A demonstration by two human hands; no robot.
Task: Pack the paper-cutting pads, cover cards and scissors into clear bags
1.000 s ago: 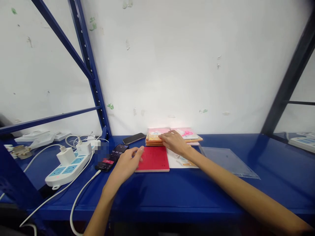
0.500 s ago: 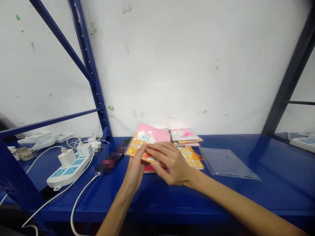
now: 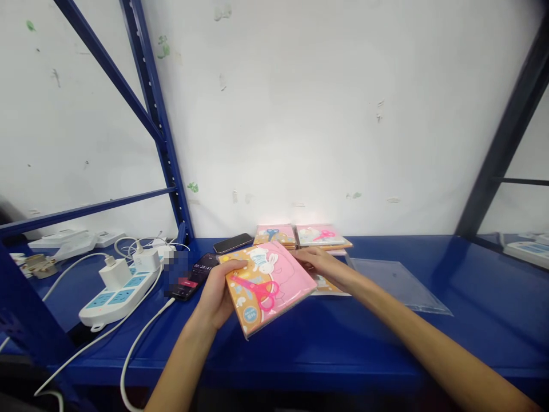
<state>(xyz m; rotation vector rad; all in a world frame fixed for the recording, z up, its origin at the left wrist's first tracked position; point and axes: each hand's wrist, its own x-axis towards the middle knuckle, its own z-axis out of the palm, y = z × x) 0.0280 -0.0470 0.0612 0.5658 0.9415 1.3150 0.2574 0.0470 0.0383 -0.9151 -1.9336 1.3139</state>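
Observation:
My left hand [image 3: 221, 292] is closed on the left edge of a plastic-wrapped craft booklet [image 3: 274, 274], thumb on top. Its pink and orange cover carries a white rabbit and pink children's scissors. The booklet is tilted above the blue shelf. My right hand [image 3: 315, 260] is just behind the booklet's right corner, over other booklets. Its fingertips are hidden, so I cannot tell whether they grip anything. Behind are two piles of similar booklets, one topped with blue scissors [image 3: 274, 233], the other with pink scissors [image 3: 325, 234]. An orange booklet [image 3: 330, 288] shows partly below my right wrist.
A clear plastic sleeve [image 3: 394, 286] lies flat at the right on the blue shelf [image 3: 343, 343]. To the left are a phone with a lit timer [image 3: 199, 274], a dark phone [image 3: 233, 243] and a white power strip [image 3: 124, 294] with plugs and loose cables. A blue upright [image 3: 171, 166] stands behind.
The booklet in my left hand has turned and come lower and nearer, now showing its scissors. My right hand has left its front and moved back behind it. The booklet with blue scissors is uncovered.

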